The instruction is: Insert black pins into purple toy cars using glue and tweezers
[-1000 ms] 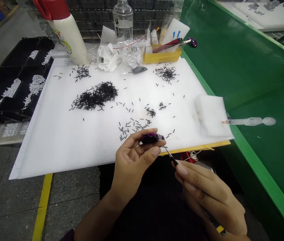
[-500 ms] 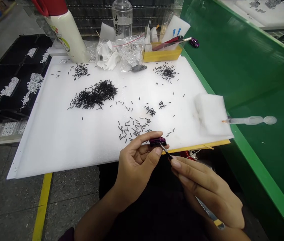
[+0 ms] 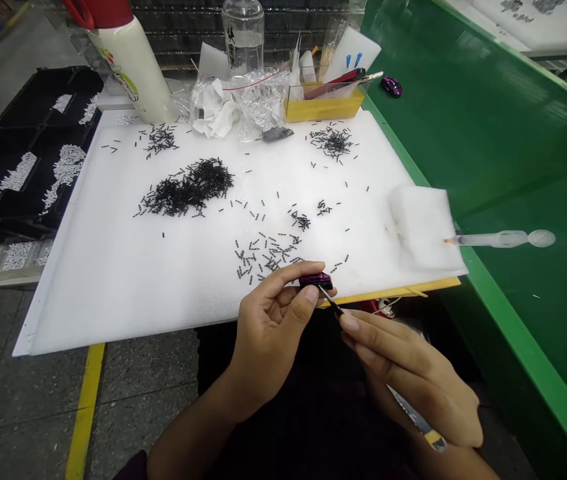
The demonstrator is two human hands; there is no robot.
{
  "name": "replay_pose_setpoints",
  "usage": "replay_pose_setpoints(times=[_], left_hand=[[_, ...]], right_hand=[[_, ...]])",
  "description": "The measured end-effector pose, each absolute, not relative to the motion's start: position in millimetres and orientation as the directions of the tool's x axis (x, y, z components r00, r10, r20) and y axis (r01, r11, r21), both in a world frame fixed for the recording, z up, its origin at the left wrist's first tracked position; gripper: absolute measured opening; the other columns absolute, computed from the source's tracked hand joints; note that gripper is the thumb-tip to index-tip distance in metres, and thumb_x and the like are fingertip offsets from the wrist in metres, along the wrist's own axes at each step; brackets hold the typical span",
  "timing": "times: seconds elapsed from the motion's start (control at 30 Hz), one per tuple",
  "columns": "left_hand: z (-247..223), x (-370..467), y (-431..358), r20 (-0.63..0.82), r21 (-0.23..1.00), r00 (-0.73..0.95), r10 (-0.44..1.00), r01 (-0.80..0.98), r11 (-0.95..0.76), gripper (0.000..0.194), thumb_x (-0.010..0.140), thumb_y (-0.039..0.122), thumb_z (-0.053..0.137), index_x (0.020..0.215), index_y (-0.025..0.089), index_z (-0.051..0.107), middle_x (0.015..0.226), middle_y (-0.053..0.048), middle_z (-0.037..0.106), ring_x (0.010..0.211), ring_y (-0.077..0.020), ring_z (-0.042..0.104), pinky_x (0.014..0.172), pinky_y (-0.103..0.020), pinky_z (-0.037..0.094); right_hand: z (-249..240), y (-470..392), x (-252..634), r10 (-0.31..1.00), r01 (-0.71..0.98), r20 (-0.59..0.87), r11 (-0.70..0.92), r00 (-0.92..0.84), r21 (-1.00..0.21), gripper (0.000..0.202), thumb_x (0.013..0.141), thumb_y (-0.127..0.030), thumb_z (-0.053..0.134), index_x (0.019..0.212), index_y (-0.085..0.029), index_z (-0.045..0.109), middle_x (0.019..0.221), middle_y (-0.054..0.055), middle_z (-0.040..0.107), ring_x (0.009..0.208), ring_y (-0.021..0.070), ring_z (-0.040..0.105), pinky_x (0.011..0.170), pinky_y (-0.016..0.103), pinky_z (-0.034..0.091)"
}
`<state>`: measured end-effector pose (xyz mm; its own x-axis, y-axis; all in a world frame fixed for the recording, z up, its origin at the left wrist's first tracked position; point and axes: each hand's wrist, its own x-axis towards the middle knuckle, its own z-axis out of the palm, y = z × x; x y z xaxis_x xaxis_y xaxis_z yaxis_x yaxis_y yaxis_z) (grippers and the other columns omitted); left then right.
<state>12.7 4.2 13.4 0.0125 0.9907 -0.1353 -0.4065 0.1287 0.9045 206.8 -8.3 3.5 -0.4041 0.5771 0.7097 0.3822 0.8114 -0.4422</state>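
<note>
My left hand [image 3: 268, 333] pinches a small, glossy purple-and-black toy car [image 3: 315, 280] between thumb and fingers, just over the front edge of the white foam sheet [image 3: 113, 287]. My right hand [image 3: 413, 373] is closed around tweezers [image 3: 331, 302], whose fine metal tip touches the near side of the car. The tweezers' rear end shows below the right palm. Beyond the left fingers lie scattered short black strips [image 3: 263, 257]. Whether the tip holds a strip is too small to tell.
A large black heap [image 3: 188, 189] and smaller piles lie on the sheet. Behind stand a white bottle [image 3: 133, 70], a clear bottle [image 3: 243, 40] and a yellow tool box [image 3: 323, 107]. At right are a foam block [image 3: 421, 227], a dropper [image 3: 503, 239] and another purple car [image 3: 391, 86].
My left thumb has shifted slightly up onto the car's near side. The tweezers and right hand have moved a little left; the tip remains at the car.
</note>
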Motion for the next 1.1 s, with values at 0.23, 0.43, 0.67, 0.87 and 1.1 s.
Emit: replay_pose_setpoints(times=[0.23, 0.43, 0.67, 0.87, 1.1], left_hand=[[13, 16, 4, -0.166, 0.911, -0.011, 0.986, -0.384, 0.149, 0.019, 0.104, 0.035, 0.077, 0.12, 0.027, 0.084, 0.126, -0.003, 0.085, 0.104, -0.0164, 0.084, 0.089, -0.019, 0.067], [13, 19, 4, -0.15, 0.93, -0.057, 0.987, -0.347, 0.121, 0.019, 0.104, 0.037, 0.078, 0.117, 0.025, 0.084, 0.123, -0.003, 0.085, 0.101, -0.016, 0.084, 0.088, -0.019, 0.068], [14, 20, 4, -0.153, 0.921, -0.045, 0.987, -0.369, 0.126, 0.019, 0.103, 0.037, 0.078, 0.117, 0.023, 0.083, 0.116, -0.003, 0.086, 0.098, -0.016, 0.084, 0.088, -0.02, 0.069], [11, 20, 4, -0.133, 0.931, -0.045, 0.99, -0.348, 0.109, 0.02, 0.104, 0.037, 0.077, 0.119, 0.025, 0.083, 0.122, -0.003, 0.085, 0.097, -0.0148, 0.084, 0.087, -0.02, 0.068], [11, 19, 8, -0.15, 0.927, -0.043, 0.988, -0.354, 0.126, 0.02, 0.104, 0.036, 0.077, 0.118, 0.023, 0.082, 0.115, -0.003, 0.086, 0.1, -0.0167, 0.085, 0.088, -0.02, 0.068]], right_hand=[[2, -17, 204, 0.683, 0.467, 0.646, 0.719, -0.339, -0.515, 0.072, 0.09, 0.01, 0.074, 0.152, -0.024, 0.064, 0.132, 0.006, 0.081, 0.123, 0.0234, 0.08, 0.102, 0.03, 0.072], [-12, -18, 192, 0.76, 0.442, 0.615, 0.635, -0.21, -0.634, 0.072, 0.09, 0.007, 0.076, 0.151, -0.03, 0.065, 0.132, 0.003, 0.082, 0.113, 0.021, 0.083, 0.093, 0.025, 0.073], [-10, -25, 191, 0.73, 0.474, 0.68, 0.625, -0.072, -0.62, 0.075, 0.082, 0.013, 0.079, 0.14, -0.033, 0.072, 0.137, 0.0, 0.08, 0.108, 0.0198, 0.085, 0.089, 0.026, 0.075], [-16, -21, 193, 0.692, 0.479, 0.687, 0.691, -0.222, -0.541, 0.067, 0.085, 0.012, 0.078, 0.143, -0.021, 0.069, 0.131, 0.006, 0.082, 0.114, 0.0241, 0.083, 0.093, 0.03, 0.075], [-23, -12, 198, 0.698, 0.449, 0.704, 0.675, -0.132, -0.586, 0.056, 0.086, 0.007, 0.079, 0.129, -0.029, 0.077, 0.124, 0.003, 0.085, 0.098, 0.0239, 0.087, 0.078, 0.031, 0.078]])
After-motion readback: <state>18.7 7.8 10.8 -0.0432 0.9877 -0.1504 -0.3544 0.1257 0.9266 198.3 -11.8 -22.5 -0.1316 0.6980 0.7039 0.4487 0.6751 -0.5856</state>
